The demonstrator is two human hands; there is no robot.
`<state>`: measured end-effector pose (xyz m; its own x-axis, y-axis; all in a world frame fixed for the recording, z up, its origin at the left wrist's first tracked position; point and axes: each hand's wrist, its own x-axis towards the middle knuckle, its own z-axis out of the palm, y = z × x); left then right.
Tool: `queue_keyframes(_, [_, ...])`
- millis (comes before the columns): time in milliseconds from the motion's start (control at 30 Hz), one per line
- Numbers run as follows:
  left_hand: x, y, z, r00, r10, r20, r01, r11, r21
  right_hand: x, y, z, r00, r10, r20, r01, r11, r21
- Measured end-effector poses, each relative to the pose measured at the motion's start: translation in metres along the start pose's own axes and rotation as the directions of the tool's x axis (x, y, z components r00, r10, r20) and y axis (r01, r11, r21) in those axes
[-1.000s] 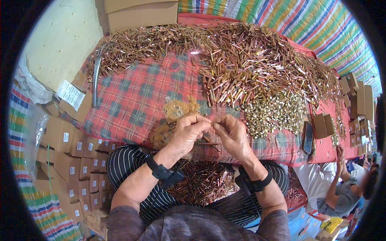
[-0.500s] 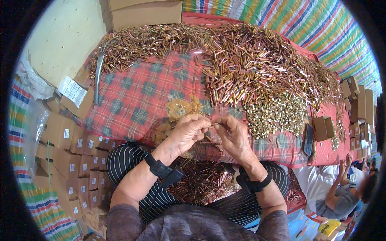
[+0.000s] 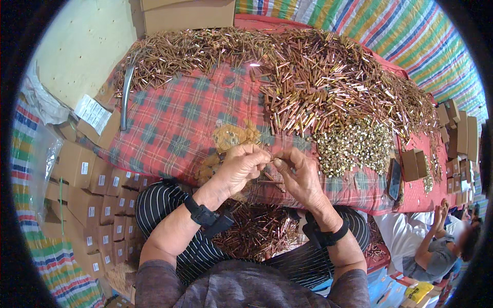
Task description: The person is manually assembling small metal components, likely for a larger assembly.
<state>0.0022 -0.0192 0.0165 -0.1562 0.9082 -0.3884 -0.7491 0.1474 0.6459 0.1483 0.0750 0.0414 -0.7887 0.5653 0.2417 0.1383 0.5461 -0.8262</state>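
Fingertip to fingertip, my left hand and my right hand meet over the near edge of the red plaid cloth. Both pinch a thin, dark, rod-like piece whose exact kind is too small to make out. Just beyond my right hand lies a heap of small gold-coloured metal pieces. Behind it spreads a long pile of copper-coloured metal rods. A few loose rods lie on the cloth below my hands, and more rods fill the space between my legs.
Stacked cardboard boxes stand at my left. A curved grey metal bar lies at the cloth's left side. To the right are a dark flat object and a small open box. Another person sits at the far right.
My hands stay together with the thin piece pinched between them; the fingers have shifted only slightly. The view has moved a little.
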Motion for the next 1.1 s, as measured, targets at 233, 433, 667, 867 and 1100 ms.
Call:
queue_keyframes(233, [0.000,-0.007,0.003,0.916,0.399,0.054,-0.376,0.801,0.466,-0.002,0.013,0.006,0.934,0.328,0.142,-0.355,0.812,0.463])
queue_keyframes(433, [0.002,-0.005,-0.011,0.994,-0.080,0.076,0.090,0.988,-0.128,0.000,0.003,0.005,0.986,-0.167,-0.013,0.168,0.986,0.007])
queue_keyframes(667, [0.001,-0.001,-0.008,0.999,-0.043,0.017,0.044,0.997,-0.067,-0.003,-0.001,0.007,0.999,0.025,-0.030,-0.023,0.998,0.052])
queue_keyframes(867, [-0.005,-0.002,0.001,0.986,0.169,0.015,-0.168,0.964,0.206,-0.005,0.006,0.007,0.996,0.083,-0.023,-0.084,0.996,-0.031])
queue_keyframes(1100, [-0.005,-0.005,0.001,0.984,0.175,0.010,-0.172,0.953,0.250,-0.003,0.000,0.012,0.989,0.137,-0.056,-0.127,0.981,0.144])
